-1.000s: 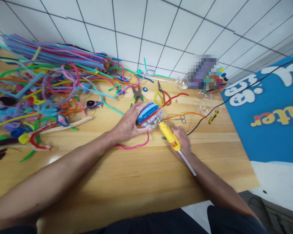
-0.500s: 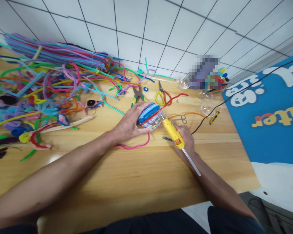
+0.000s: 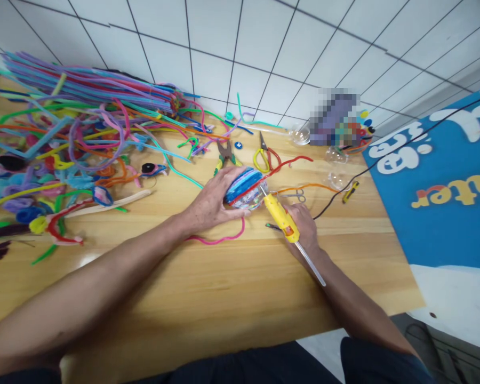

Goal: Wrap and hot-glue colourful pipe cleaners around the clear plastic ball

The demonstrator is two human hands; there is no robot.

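My left hand [image 3: 214, 201] is closed round the left side of a clear ball [image 3: 245, 188] partly covered with blue, purple and red pipe cleaners. A loose red pipe cleaner [image 3: 292, 161] sticks out from the ball to the upper right. In my right hand [image 3: 303, 221] is a yellow hot glue gun [image 3: 281, 216], its nozzle at the ball's right side by the red strip. A clear glue stick [image 3: 310, 263] juts from the gun's back end. Whether the nozzle touches the ball I cannot tell. A pink pipe cleaner [image 3: 222, 240] curves out beneath my left hand.
Pliers [image 3: 225, 153], yellow-and-red-handled scissors [image 3: 266, 157] and small metal scissors [image 3: 298, 196] lie beyond the ball. Pipe cleaners [image 3: 92, 96] are heaped at left. Clear plastic pieces [image 3: 339, 180], a yellow cutter [image 3: 351, 192] and a black cord [image 3: 346, 184] are at right.
The glue gun and my right hand have shifted very slightly left and the nozzle sits a touch lower on the ball. My left hand keeps its hold.
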